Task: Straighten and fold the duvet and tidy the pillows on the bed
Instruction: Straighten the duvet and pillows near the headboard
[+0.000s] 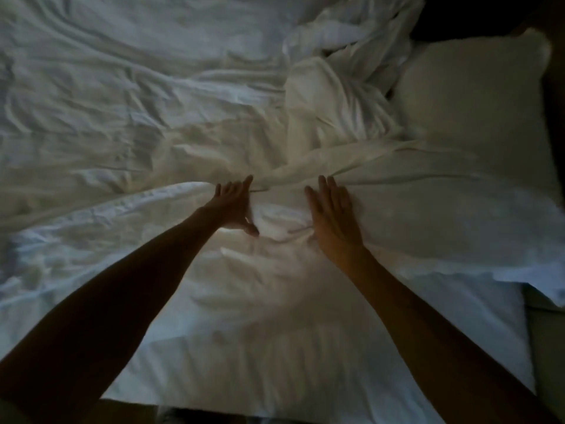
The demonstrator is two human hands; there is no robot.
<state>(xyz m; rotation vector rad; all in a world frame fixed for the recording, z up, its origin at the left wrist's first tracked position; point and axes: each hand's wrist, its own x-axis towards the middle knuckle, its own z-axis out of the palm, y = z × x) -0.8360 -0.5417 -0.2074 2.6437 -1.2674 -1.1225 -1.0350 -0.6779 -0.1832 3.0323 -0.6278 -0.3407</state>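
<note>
A white duvet [128, 127] lies crumpled across the bed, bunched into a heap at the upper middle [345, 71]. Two white pillows sit at the right: a far pillow [470, 93] and a near pillow [434, 221] with a strip of duvet draped over it. My left hand [234, 206] reaches into the folds at the bed's centre, fingers spread, thumb down on the cloth. My right hand [333, 215] rests flat, fingers apart, on the near pillow's left end. Neither hand grips anything.
The white bed sheet [275, 347] covers the mattress in front of me, up to the near edge [244, 411]. Dark floor or wall shows at the top right [477, 16]. The room is dim.
</note>
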